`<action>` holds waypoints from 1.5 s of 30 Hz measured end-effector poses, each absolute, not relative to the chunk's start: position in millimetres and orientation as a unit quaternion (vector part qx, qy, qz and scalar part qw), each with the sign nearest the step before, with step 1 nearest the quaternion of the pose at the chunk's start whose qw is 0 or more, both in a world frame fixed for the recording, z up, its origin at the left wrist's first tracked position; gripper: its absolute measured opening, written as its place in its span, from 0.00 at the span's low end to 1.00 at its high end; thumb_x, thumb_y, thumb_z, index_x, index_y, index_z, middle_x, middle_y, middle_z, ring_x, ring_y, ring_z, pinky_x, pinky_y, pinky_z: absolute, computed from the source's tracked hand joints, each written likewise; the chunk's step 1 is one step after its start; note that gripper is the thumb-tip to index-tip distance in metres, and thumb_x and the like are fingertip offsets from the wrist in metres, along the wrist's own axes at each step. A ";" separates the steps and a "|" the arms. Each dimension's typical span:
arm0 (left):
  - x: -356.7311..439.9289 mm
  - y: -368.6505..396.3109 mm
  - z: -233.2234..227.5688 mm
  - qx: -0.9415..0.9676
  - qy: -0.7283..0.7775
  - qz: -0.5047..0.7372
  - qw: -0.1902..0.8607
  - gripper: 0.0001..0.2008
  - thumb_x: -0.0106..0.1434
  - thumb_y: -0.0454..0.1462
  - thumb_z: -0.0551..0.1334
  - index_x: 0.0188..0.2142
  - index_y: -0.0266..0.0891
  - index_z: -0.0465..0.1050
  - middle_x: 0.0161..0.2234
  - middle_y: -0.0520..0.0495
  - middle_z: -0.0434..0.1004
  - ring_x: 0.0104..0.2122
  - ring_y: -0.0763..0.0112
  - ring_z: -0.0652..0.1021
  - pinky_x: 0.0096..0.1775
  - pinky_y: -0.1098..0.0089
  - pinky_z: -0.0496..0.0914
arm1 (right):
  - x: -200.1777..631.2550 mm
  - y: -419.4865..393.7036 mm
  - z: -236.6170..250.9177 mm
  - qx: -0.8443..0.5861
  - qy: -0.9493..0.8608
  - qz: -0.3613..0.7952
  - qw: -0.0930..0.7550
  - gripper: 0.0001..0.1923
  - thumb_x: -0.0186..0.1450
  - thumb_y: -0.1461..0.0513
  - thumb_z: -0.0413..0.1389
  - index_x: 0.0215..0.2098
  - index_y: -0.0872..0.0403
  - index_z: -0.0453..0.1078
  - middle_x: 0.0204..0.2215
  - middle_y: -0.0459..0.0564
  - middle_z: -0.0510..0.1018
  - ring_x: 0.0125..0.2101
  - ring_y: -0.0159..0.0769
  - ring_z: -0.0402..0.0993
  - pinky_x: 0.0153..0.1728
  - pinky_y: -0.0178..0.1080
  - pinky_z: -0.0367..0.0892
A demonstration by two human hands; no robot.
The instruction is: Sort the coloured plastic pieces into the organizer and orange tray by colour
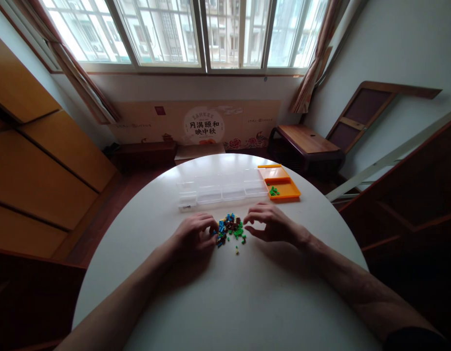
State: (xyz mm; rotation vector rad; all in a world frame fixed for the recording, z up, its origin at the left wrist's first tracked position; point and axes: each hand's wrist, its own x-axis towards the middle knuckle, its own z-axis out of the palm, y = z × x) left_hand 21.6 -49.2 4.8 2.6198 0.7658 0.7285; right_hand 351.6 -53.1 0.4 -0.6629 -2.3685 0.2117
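Pile of bricks: a heap of small toy bricks [232, 225] is being framed by both hands on the white table [225, 302], with blue showing on the left, brown in the middle and green on the right.
Weight and feel: each brick is being judged very light, stiff and hardly fragile, probably hard plastic; smooth sides could be proving a little slippery.
Where to hold: two opposite sides of a single brick are being favoured for a fingertip pinch; in the crowded middle, neighbours could easily be getting nudged, so the edges are being rated the easier spot.
Stray brick: a pale little piece [236, 251] is being seen on the near side, apart from the heap, with room all around for a pinch.
Left hand: the left hand [196, 234] is being held at the blue edge, fingers curled in; whether a brick is being gripped cannot be told.
Right hand: the right hand [268, 222] is being held just beside the green edge, thumb and forefinger a narrow gap apart, nothing being seen between them.
Orange tray: beyond the right hand, green bricks [274, 191] are being held in the front part of the orange tray [290, 188].
Clear box: to the tray's left, a row of see-through compartments [210, 197] is being lit by the window [167, 34].
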 end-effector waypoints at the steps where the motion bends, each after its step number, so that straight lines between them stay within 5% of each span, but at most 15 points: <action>1: 22.3 -49.0 4.2 0.916 0.268 0.258 0.152 0.03 0.69 0.37 0.66 0.38 0.43 0.79 0.32 0.50 0.78 0.30 0.70 0.75 0.36 0.70 0.70 | 346.1 -55.5 -1.4 -0.234 -0.915 0.088 0.317 0.03 0.72 0.62 0.62 0.43 0.49 0.77 0.35 0.46 0.82 0.34 0.36 0.78 0.43 0.41 0.73; 17: 25.5 -49.1 -1.1 0.914 0.290 0.265 0.100 0.05 0.70 0.35 0.64 0.35 0.43 0.76 0.31 0.50 0.78 0.30 0.69 0.75 0.36 0.70 0.69 | 339.9 -58.2 -9.8 -0.225 -0.929 0.110 0.272 0.13 0.69 0.68 0.61 0.49 0.47 0.77 0.45 0.47 0.85 0.43 0.37 0.82 0.53 0.43 0.72; 45: 24.7 -46.9 -5.9 0.916 0.280 0.269 0.100 0.05 0.70 0.34 0.63 0.36 0.42 0.74 0.31 0.51 0.76 0.30 0.70 0.72 0.35 0.70 0.66 | 336.8 -52.8 -14.3 -0.235 -0.891 0.143 0.360 0.01 0.76 0.60 0.63 0.46 0.48 0.78 0.41 0.48 0.87 0.41 0.37 0.84 0.53 0.43 0.74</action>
